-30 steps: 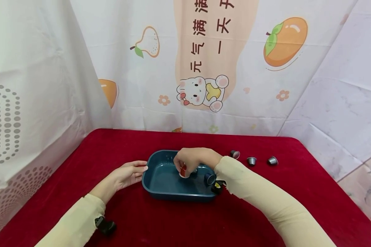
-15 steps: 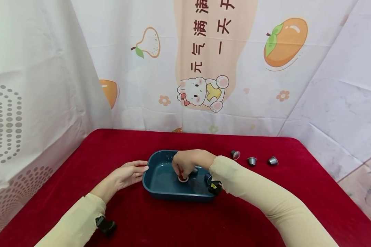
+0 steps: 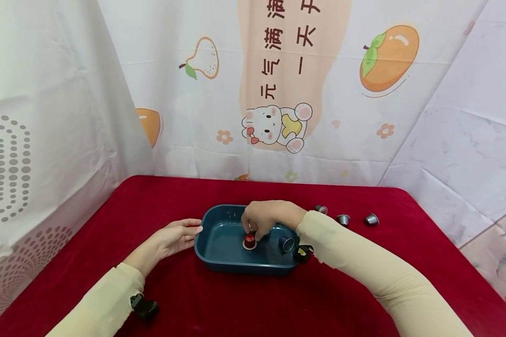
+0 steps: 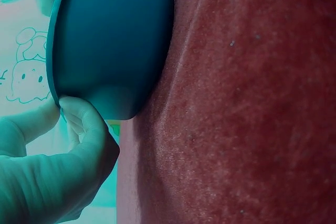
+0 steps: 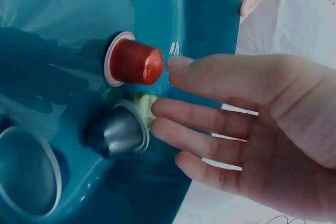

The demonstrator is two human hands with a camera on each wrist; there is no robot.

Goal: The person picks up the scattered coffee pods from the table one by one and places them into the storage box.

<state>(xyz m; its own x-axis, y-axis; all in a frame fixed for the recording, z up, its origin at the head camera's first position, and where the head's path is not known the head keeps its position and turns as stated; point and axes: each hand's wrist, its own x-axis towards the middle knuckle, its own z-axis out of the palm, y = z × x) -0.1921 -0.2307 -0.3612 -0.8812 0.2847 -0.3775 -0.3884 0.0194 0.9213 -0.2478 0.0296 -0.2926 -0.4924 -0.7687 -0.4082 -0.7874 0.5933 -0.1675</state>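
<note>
A deep blue rectangular tray (image 3: 223, 264) with rounded corners sits on the table. My left hand (image 3: 178, 238) pinches its left rim between thumb and fingers, seen close in the left wrist view. Over the tray is my right hand (image 3: 262, 217), its fingers loosely extended and holding nothing. A red coffee capsule (image 5: 134, 61) stands upright on its rim on the tray floor, right by the right thumb tip. Beside it, near the fingertips, are a dark grey capsule (image 5: 123, 129) and a partly hidden pale green one (image 5: 143, 103). A dark blue capsule (image 3: 286, 244) lies on its side farther right.
Several silver-grey capsules lie on the red cloth right of the tray, among them a middle one (image 3: 343, 220) and a rightmost one (image 3: 372, 219). A printed white curtain (image 3: 194, 107) hangs behind the table.
My right hand has set the red capsule down on its rim in the tray, let go of it, and lifted slightly back and to the right. My left hand stays at the tray's rim.
</note>
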